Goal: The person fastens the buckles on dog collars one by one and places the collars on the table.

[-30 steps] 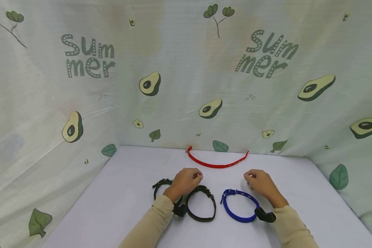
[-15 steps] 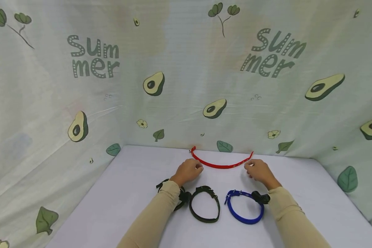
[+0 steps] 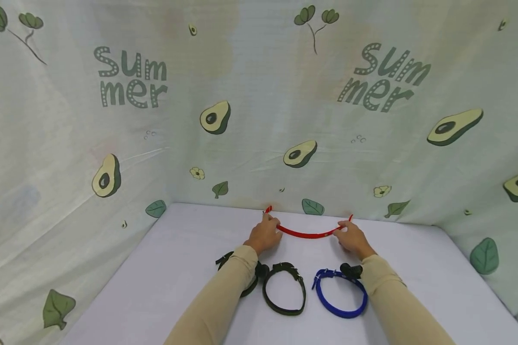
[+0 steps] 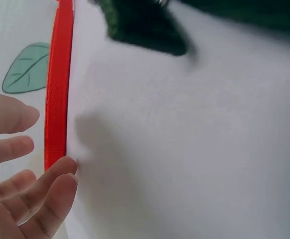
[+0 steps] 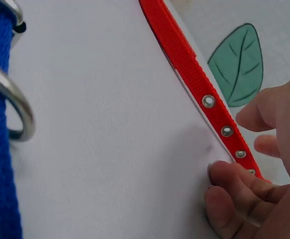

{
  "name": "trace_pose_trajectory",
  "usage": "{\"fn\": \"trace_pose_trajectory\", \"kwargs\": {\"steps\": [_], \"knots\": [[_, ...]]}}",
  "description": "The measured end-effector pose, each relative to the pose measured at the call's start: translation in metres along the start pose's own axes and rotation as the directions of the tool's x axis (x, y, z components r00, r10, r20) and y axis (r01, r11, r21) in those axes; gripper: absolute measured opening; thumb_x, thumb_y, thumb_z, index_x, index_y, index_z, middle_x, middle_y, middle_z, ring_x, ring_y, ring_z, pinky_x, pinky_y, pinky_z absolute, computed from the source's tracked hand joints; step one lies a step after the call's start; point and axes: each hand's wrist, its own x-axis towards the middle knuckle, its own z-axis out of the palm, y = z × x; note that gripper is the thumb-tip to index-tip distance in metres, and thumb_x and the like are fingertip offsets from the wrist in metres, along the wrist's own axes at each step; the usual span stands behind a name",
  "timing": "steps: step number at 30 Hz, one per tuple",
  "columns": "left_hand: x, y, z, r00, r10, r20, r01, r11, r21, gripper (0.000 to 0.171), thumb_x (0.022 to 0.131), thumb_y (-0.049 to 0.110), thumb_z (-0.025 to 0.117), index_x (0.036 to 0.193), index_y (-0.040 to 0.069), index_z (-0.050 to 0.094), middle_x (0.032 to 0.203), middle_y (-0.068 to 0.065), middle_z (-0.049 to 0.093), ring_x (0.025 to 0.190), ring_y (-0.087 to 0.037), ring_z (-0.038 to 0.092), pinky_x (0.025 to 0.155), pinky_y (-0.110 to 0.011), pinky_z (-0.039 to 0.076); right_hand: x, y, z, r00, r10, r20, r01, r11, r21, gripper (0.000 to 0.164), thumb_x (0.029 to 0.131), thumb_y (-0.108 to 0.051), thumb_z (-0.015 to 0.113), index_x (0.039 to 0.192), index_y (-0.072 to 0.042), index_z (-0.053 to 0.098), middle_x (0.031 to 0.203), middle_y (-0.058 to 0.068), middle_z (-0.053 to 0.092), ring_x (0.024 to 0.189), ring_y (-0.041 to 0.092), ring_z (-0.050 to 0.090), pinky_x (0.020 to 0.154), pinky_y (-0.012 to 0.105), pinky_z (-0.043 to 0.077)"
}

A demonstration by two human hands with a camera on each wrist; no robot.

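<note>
A red collar (image 3: 308,235) with metal eyelets lies in a shallow curve near the back of the white table. My left hand (image 3: 264,234) is at its left end; in the left wrist view the fingers (image 4: 60,196) are spread around the red strap (image 4: 59,89), not closed on it. At the other end is my right hand (image 3: 351,238). In the right wrist view, thumb and fingers (image 5: 229,174) stand apart on either side of the eyelet end (image 5: 217,117). Parts of both collar ends are hidden behind the hands.
Buckled into loops, a dark green collar (image 3: 288,312) and a blue collar (image 3: 347,315) lie nearer me. A black collar (image 3: 225,258) is partly covered by the left sleeve (image 3: 224,292). A printed cloth (image 3: 250,120) hangs behind the table (image 3: 155,268).
Both hands have moved forward from above the looped collars to the two ends of the red collar. The collars lie as before.
</note>
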Motion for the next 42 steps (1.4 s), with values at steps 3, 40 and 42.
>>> {"fn": "trace_pose_trajectory", "kwargs": {"steps": [3,40,42], "knots": [[0.002,0.000,0.000,1.000,-0.019,0.005,0.019,1.000,0.004,0.034,0.096,0.024,0.068,0.127,0.009,0.065,0.139,-0.013,0.049,0.092,-0.021,0.064,0.089,-0.038,0.054,0.002,0.000,0.003,1.000,-0.017,-0.006,0.017,0.999,-0.041,0.055,0.098,-0.023,0.052,0.145,0.003,0.042,0.131,0.029,0.053,0.110,0.041,0.053,0.096,0.055,0.044],[0.015,-0.016,-0.002,0.996,-0.004,0.086,0.009,0.998,-0.057,0.017,0.097,0.015,0.066,0.112,0.012,0.073,0.107,-0.005,0.056,0.092,-0.020,0.058,0.089,-0.037,0.050,0.004,0.005,0.008,0.998,-0.060,-0.024,0.057,0.994,-0.097,0.025,0.093,-0.012,0.059,0.113,0.003,0.063,0.105,0.018,0.062,0.097,0.034,0.054,0.088,0.051,0.046],[0.016,-0.018,-0.001,0.996,0.002,0.091,0.002,0.999,-0.046,0.015,0.096,0.015,0.067,0.110,0.015,0.074,0.107,-0.005,0.056,0.093,-0.019,0.058,0.089,-0.037,0.050,0.003,0.005,0.008,0.998,-0.059,-0.019,0.057,0.994,-0.090,0.025,0.093,-0.013,0.060,0.112,0.003,0.063,0.106,0.018,0.062,0.098,0.034,0.054,0.088,0.051,0.046]]}}
